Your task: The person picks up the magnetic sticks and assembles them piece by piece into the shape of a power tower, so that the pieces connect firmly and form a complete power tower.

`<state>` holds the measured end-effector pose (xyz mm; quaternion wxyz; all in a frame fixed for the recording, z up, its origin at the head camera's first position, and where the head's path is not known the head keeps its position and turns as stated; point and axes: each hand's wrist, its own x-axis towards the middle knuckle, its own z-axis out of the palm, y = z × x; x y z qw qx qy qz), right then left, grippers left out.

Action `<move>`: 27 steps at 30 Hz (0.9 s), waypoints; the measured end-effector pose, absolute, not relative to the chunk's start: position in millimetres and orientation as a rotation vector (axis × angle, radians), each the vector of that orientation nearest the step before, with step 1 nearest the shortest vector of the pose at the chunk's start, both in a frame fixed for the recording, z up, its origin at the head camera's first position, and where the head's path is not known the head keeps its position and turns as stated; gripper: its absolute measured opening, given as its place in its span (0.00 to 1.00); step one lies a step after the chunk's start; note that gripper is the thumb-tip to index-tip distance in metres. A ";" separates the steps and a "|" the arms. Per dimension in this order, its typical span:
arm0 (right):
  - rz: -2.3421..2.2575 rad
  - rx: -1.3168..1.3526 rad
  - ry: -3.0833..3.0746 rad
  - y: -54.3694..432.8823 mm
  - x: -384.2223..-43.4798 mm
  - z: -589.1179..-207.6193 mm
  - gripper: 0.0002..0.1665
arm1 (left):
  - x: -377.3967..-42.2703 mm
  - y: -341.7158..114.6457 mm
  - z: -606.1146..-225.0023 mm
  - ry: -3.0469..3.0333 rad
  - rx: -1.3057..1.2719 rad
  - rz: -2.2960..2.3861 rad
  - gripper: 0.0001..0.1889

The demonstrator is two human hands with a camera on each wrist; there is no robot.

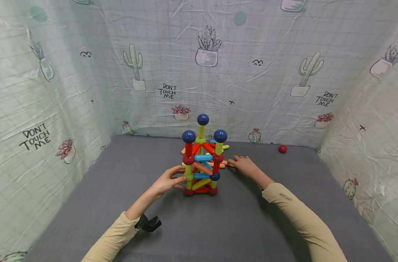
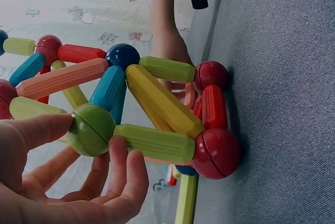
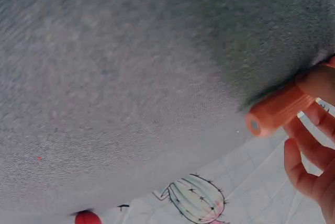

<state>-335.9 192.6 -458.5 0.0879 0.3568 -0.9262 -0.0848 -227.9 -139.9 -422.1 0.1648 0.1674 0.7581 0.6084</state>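
A tower of coloured magnetic rods and balls [image 1: 203, 158] stands upright on the grey table, with blue balls on its three top posts. My left hand [image 1: 167, 180] is at its left side; in the left wrist view, the thumb and fingers pinch a green ball [image 2: 92, 130] on the frame. To the tower's right, my right hand [image 1: 244, 166] is low over the table. Its thumb and fingers pinch an orange rod [image 3: 277, 108], one end of which shows in the right wrist view. Part of that rod is hidden by the hand.
Several loose rods [image 1: 225, 147] lie behind and to the right of the tower, partly hidden by it. A lone red ball [image 1: 282, 149] rests near the back right edge. A printed cloth [image 1: 231, 80] surrounds the table at the back and sides.
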 end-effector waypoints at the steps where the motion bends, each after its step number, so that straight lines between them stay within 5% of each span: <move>1: -0.244 1.052 -2.766 192.8 -336.5 -458.4 0.15 | -228.0 -139.8 -421.8 2.158 0.472 1.733 0.27; 14: -0.318 0.941 -2.564 201.2 -327.5 -434.5 0.25 | -229.7 -139.3 -421.1 2.163 0.478 1.727 0.26; 27: 0.392 0.941 -2.033 178.9 -235.4 -296.3 0.23 | -230.5 -138.4 -417.5 2.216 0.434 1.691 0.24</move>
